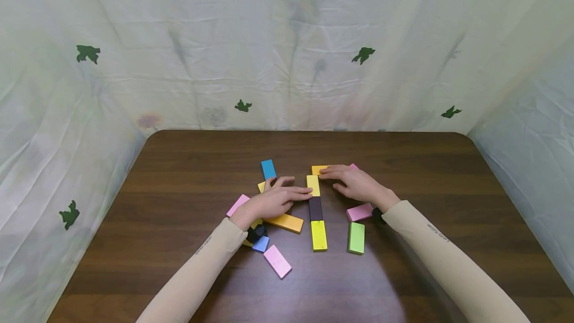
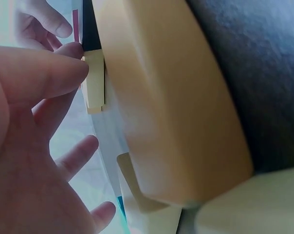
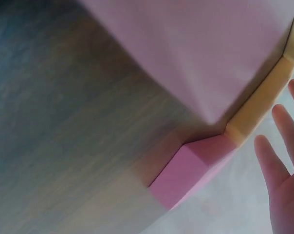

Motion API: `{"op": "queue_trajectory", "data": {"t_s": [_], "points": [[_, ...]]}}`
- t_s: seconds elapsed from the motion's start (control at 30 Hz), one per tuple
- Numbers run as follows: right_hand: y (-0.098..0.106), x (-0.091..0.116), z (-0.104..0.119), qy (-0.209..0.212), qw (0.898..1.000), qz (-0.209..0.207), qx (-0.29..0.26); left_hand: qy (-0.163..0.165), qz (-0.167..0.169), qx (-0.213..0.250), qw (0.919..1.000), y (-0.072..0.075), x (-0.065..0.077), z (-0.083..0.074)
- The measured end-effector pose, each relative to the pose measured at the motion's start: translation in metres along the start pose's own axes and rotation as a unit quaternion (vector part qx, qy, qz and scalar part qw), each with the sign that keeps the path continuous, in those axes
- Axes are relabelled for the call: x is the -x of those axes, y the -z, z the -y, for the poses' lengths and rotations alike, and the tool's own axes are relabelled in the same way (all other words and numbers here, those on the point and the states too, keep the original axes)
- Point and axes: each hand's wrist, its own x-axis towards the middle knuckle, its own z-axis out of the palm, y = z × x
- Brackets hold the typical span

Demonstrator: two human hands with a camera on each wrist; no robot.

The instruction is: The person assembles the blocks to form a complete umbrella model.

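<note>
A column of flat blocks lies on the table: a pale yellow block at the far end, a black block in the middle and a bright yellow block nearest me. My left hand reaches in from the left, its extended fingertips touching the side of the pale yellow block. An orange block lies crosswise at the column's far end. On its right part rest the fairly straight fingers of my right hand. A pink block shows partly behind that hand.
Left of the column lie a blue block, an orange-yellow block, a pink block and several others partly under my left wrist. On the right are another pink block and a green block. A curtain hangs behind the table.
</note>
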Motion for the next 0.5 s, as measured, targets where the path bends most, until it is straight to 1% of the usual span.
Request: {"op": "queue_trajectory", "data": {"t_s": [0.13, 0.27, 0.37, 0.5], "points": [[0.0, -0.002, 0.0, 0.019, 1.0, 0.004, 0.0, -0.004, -0.005, -0.005, 1.0, 0.0, 0.0, 0.0], [0.0, -0.003, 0.001, 0.031, 0.999, 0.007, 0.001, -0.012, -0.012, 0.004, 0.9998, 0.002, 0.003, -0.001], [-0.001, -0.004, 0.001, 0.032, 0.999, 0.013, 0.009, -0.019, -0.017, 0.012, 0.9996, 0.003, 0.008, 0.0], [-0.001, -0.003, 0.003, 0.022, 0.999, 0.02, 0.017, -0.023, -0.018, 0.026, 0.9992, 0.005, 0.017, 0.002]]}}
